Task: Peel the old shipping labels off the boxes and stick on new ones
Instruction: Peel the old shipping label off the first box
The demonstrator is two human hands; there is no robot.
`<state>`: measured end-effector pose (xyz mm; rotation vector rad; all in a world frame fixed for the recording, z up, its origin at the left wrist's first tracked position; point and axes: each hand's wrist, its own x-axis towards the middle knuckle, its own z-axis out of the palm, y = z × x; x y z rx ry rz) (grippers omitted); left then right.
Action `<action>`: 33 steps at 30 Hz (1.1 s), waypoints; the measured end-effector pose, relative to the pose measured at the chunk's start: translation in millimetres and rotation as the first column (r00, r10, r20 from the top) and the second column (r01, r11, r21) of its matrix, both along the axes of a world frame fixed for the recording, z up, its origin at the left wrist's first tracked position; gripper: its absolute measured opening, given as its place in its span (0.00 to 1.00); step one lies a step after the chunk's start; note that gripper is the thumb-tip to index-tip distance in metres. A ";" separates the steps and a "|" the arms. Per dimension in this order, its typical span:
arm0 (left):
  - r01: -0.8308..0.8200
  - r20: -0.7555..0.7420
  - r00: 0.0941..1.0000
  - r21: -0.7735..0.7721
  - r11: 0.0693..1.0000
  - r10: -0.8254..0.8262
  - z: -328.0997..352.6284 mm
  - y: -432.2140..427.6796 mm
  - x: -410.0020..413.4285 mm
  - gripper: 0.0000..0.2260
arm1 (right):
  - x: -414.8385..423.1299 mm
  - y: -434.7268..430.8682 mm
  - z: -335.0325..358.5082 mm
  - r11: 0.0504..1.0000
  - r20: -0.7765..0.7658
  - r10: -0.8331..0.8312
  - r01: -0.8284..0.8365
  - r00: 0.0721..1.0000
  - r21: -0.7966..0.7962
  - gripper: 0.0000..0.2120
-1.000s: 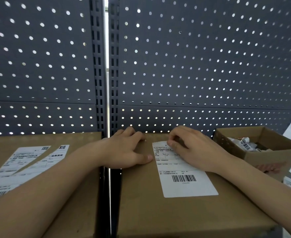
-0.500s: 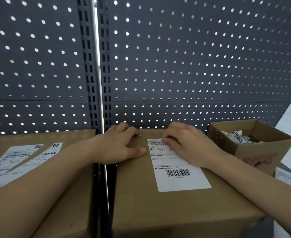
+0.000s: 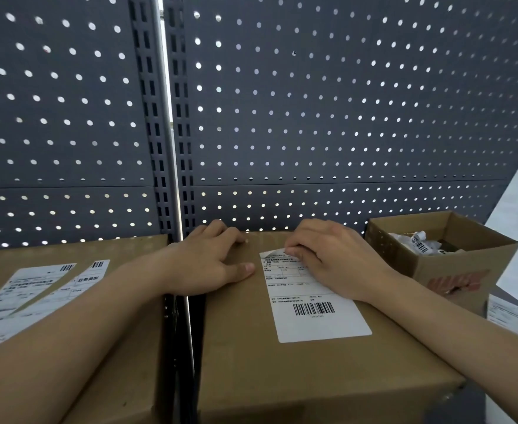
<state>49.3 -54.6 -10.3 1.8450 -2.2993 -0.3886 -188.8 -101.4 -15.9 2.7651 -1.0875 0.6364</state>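
A closed brown cardboard box (image 3: pixel 306 371) stands in front of me. A white shipping label (image 3: pixel 312 304) with a barcode is stuck on its top. My right hand (image 3: pixel 334 258) lies over the label's far part and its fingertips pinch the far edge, which curls up off the cardboard. My left hand (image 3: pixel 212 261) rests flat on the box top to the left of the label, fingers reaching the far edge. A second brown box (image 3: pixel 105 325) stands at the left with two overlapping white labels (image 3: pixel 34 289) on top.
A small open cardboard box (image 3: pixel 453 264) at the right holds crumpled label scraps (image 3: pixel 419 243). More white sheets (image 3: pixel 514 319) lie at the right edge. A dark pegboard wall (image 3: pixel 328 117) rises right behind the boxes, with a slotted upright post (image 3: pixel 160 133) and a gap between the boxes.
The label's far edge lay flat under my right fingers before; now it is lifted and curled up. My left hand stays put on the box.
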 end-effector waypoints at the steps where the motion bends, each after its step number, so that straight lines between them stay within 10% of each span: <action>1: -0.002 -0.008 1.000 -0.001 1.000 0.002 -0.2 -0.3 0.8 0.43 | -0.1 0.0 0.0 1.000 0.005 0.004 -0.004 1.000 -0.003 0.08; 33: -0.006 -0.008 1.000 -0.020 1.000 0.005 0.2 -2.0 -2.2 0.25 | -8.1 -1.1 0.0 0.993 0.195 0.093 -0.107 0.976 0.059 0.06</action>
